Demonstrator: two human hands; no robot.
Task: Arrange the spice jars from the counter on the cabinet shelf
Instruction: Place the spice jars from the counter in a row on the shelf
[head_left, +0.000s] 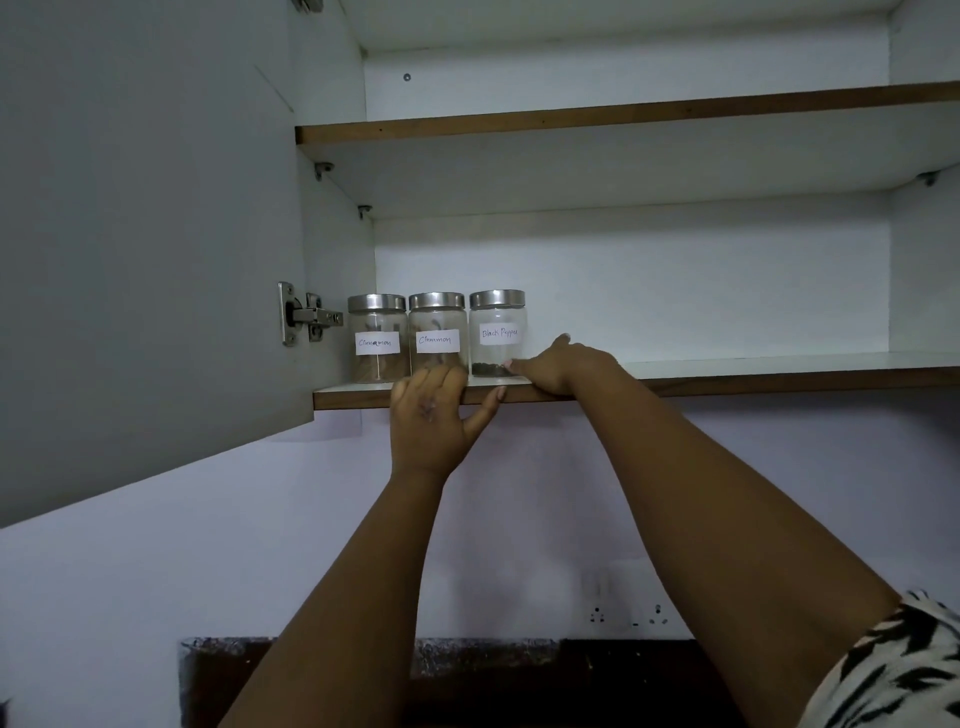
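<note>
Left hand: I see my left hand (428, 413) raised in front of the lower shelf's front edge, fingers spread loosely, thumb out to the right along the edge; it grips nothing.
Left hand to jars: its fingertips reach the base of the middle jar (437, 335), the one labelled Cinnamon, but I cannot tell whether they touch the glass.
Right hand: my right hand (558, 366) lies on the lower shelf (727, 371) just right of the black pepper jar (497, 332), fingers loosely curled and holding nothing; a fingertip sits at the jar's lower right side, contact uncertain.
Jars: three glass jars with steel lids stand upright in a row at the far left of the lower shelf, close together, near the front edge; the leftmost jar (377, 338) also reads Cinnamon and stands beside the cabinet's left wall.
Edges: the brown front lip runs straight across under both hands; the open door (145, 234) hangs on the left with its hinge (306, 314) just left of the row.
Open room: the shelf to the right of my right hand lies bare all the way to the right wall; the upper shelf (623, 117) is bare too.
Below: lilac wall with a socket plate (628, 613), and a striped sleeve (898, 670) at the lower right.
</note>
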